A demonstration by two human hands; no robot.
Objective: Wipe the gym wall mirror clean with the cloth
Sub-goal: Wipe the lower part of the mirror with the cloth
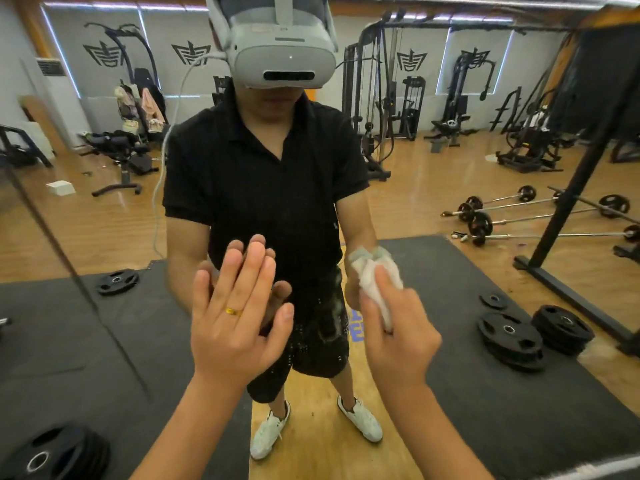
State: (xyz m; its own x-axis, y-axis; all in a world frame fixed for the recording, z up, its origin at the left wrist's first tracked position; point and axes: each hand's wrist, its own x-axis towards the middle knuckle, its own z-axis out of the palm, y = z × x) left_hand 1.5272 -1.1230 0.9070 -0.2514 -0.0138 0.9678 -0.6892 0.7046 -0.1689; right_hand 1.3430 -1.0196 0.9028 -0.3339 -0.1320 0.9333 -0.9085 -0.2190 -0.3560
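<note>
The wall mirror (433, 161) fills almost the whole view and reflects me and the gym behind. My left hand (239, 317) lies flat against the glass with straight fingers, a gold ring on one of them. My right hand (398, 327) grips a crumpled white cloth (375, 278) and holds it against the mirror just right of centre. The reflections of both hands meet my fingertips at the glass.
A vertical seam (69, 268) between mirror panels runs down the left side. Reflected in the glass are weight plates (509, 337) on black mats, barbells (519, 220) on the wooden floor, a black rack upright (571, 188) at right and exercise machines at the back.
</note>
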